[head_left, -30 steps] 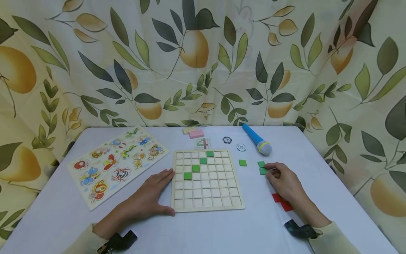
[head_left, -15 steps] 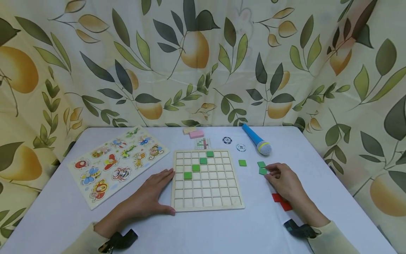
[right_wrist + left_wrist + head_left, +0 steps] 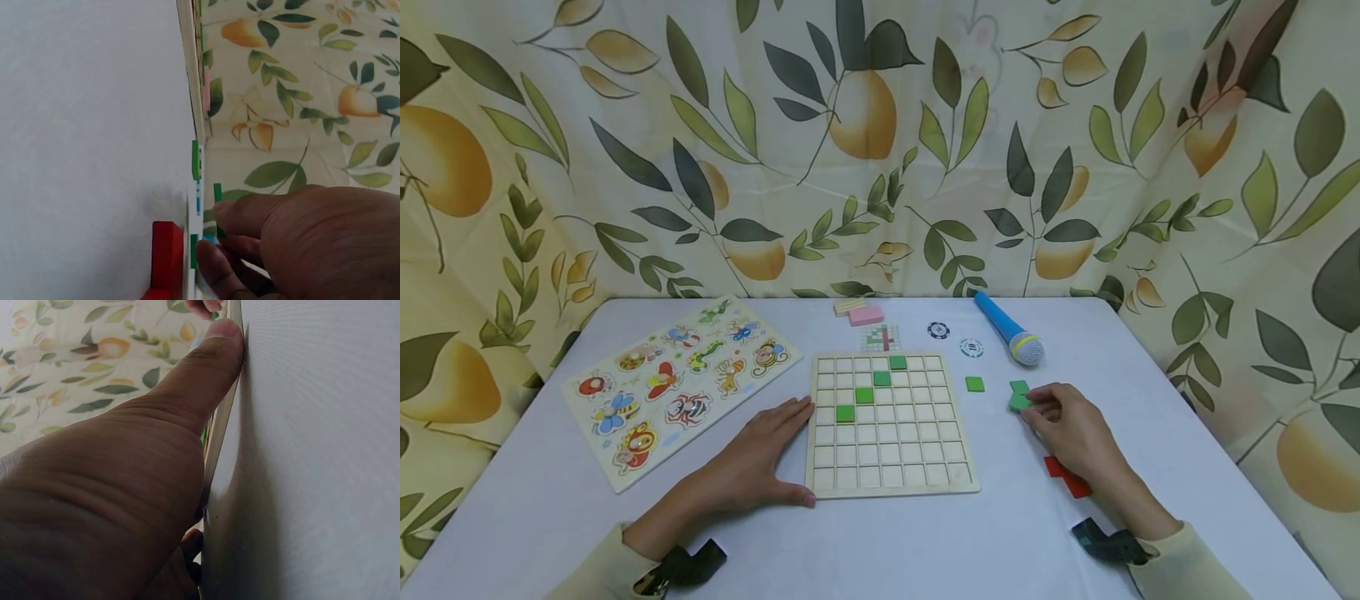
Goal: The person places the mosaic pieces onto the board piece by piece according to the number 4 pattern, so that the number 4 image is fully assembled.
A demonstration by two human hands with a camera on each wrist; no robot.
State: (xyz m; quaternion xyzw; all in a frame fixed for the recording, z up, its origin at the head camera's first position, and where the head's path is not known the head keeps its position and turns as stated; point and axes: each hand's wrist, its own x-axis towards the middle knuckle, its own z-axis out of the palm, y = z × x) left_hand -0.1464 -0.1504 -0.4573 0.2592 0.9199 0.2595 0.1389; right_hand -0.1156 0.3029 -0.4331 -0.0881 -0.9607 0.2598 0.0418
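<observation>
A square wooden grid board (image 3: 895,495) lies in the middle of the table, with several green tiles set along a diagonal. My left hand (image 3: 748,462) rests along its left edge, fingers straight and thumb at the near corner. In the left wrist view the thumb (image 3: 209,359) touches the board's side. My right hand (image 3: 1071,425) pinches a green square tile (image 3: 1018,404), tilted and raised off the cloth in the right wrist view. Behind it lies another green tile (image 3: 1018,387), and a third green tile (image 3: 974,384) lies nearer the board.
Red tiles (image 3: 1054,467) lie partly under my right wrist. At the back are a small pattern card (image 3: 880,337), pink block (image 3: 867,315), two round chips (image 3: 938,331) and a blue toy microphone (image 3: 1003,325). An insect puzzle board (image 3: 662,425) lies at left.
The green tile at my right fingertips has turned and lifted a little, shifting slightly left. My left hand and the grid board stay put.
</observation>
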